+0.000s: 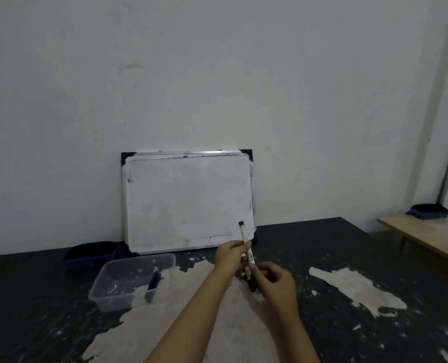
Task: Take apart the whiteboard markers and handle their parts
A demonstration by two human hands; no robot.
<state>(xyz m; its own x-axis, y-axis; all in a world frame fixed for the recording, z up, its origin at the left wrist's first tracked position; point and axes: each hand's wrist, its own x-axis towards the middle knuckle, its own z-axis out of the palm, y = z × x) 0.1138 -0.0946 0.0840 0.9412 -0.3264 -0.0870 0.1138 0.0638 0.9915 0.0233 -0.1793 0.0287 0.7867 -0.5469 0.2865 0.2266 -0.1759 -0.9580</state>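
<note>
1. I am partway into stripping one marker (247,254): it stands nearly upright over the middle of the surface (375,258), its dark tip end at 12 o'clock and its dark lower end at 6 o'clock.
2. My left hand (230,254) has its grip closed round the upper barrel; my right hand (275,281) has its grip closed round the lower end.
3. Judging by this hold, the step in hand is pulling or twisting the bottom piece off the barrel.
4. The next move calls for a steady counter-twist, hands drawn apart along the barrel's line, so no ink part springs loose.
5. Count: one marker in hand.
6. One clear tub (136,279) at 9 o'clock of the hands, with one dark marker piece (153,282) lying in it.
7. One whiteboard (189,200) leaning on the wall at 12 o'clock.
8. One dark tray (92,255) at 10 o'clock, touching the tub or just behind it; I cannot tell which.
</note>
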